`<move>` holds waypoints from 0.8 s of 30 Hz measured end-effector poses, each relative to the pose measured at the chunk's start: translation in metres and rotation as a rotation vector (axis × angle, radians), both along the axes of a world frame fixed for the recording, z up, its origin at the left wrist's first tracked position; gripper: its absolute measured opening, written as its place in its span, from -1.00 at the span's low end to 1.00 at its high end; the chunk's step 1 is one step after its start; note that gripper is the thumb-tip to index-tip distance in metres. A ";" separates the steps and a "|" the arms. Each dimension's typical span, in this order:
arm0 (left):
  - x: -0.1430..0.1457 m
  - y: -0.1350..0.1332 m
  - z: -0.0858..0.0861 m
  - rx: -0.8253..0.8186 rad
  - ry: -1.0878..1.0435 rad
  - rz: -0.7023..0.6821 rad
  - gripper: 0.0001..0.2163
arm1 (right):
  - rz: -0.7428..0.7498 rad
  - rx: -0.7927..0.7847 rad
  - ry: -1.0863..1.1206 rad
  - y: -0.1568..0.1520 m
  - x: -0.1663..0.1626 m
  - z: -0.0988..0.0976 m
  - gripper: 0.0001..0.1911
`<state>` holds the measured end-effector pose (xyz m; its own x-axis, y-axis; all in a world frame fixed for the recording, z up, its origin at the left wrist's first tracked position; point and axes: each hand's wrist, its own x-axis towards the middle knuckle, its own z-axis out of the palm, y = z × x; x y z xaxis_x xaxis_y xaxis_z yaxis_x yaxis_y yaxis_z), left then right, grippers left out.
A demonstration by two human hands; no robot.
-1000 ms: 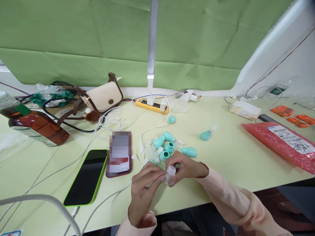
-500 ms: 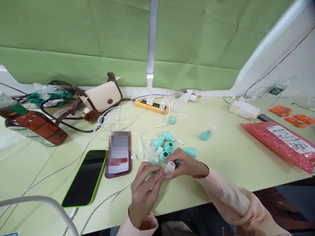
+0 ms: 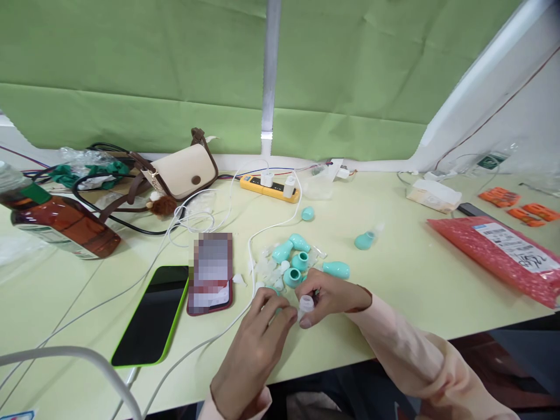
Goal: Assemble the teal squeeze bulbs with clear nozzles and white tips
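Both hands meet at the near edge of the worktop (image 3: 394,291), just in front of a heap of small parts. The right hand (image 3: 333,294) comes in from the right in a pale pink sleeve. Its fingers (image 3: 305,320) are drawn narrow around a clear plastic cap (image 3: 307,303), thumb below and forefinger above. The left hand (image 3: 258,341) reaches up from below with its fingers curled close, and their tips press against the cap's left side. The cap therefore sits between the two sets of fingers, pinched from both sides and held just above the worktop. We cannot tell whether its open end faces up or sideways.

Just behind the hands lies the heap:
- a teal ring-shaped cup (image 3: 292,276) nearest the fingers
- a teal bulb (image 3: 282,251) to the upper left
- a second teal bulb (image 3: 336,269) on its side to the right
- a scatter of clear plastic bits (image 3: 266,268)

One teal nozzle piece (image 3: 364,240) lies well apart to the right, and a small teal cap (image 3: 307,213) sits farther back.

To the left we note a phone in a red case (image 3: 211,271) and, beside it, a dark-screened phone in a green case (image 3: 153,315). A white cable (image 3: 251,256) runs back to a yellow power strip (image 3: 269,189). Farther off are a cream handbag (image 3: 184,169), a brown bottle (image 3: 61,224) lying on its side and, at the right, a red bubble mailer (image 3: 503,254).
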<state>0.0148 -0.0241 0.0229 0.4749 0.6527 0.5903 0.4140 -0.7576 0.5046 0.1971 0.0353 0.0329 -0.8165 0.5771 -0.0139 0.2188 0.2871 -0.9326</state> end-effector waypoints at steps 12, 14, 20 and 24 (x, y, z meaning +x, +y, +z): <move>0.004 0.003 0.011 0.144 -0.064 -0.054 -0.85 | 0.029 -0.056 0.045 0.000 -0.003 -0.004 -0.61; 0.003 0.005 0.009 0.137 -0.099 -0.050 -0.83 | 0.025 -0.057 0.060 0.000 -0.003 -0.004 -0.60; 0.005 0.006 0.007 0.154 -0.208 0.014 -0.78 | -0.017 -0.019 0.054 0.000 -0.004 -0.003 -0.58; 0.010 0.004 0.008 0.138 -0.277 0.099 -0.78 | -0.066 -0.020 0.071 -0.002 -0.005 -0.003 -0.55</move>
<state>0.0253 -0.0205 0.0308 0.2223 0.5926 0.7742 0.3504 -0.7896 0.5038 0.1924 0.0336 0.0302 -0.7762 0.6298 0.0305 0.1696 0.2551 -0.9519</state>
